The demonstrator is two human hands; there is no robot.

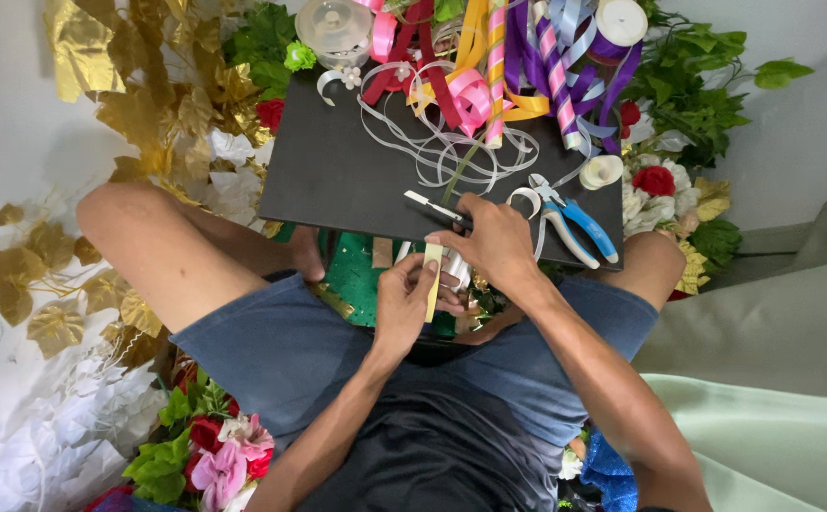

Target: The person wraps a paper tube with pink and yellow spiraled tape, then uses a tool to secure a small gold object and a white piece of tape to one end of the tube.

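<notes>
I sit cross-legged with a black board (338,171) across my knees. My left hand (404,299) pinches a pale yellow ribbon strip (431,284) that hangs down between my hands. My right hand (494,242) grips a pair of scissors (430,203) whose blades point left over the board, just above the strip's top end. A green stem (461,166) lies on the board beyond the scissors.
Pliers with blue handles (575,223) lie on the board's right side. Loose white ribbon (432,142), coloured ribbon rolls (527,57) and a clear spool (333,28) crowd the far edge. Gold leaves (157,104) and artificial flowers (214,455) surround me.
</notes>
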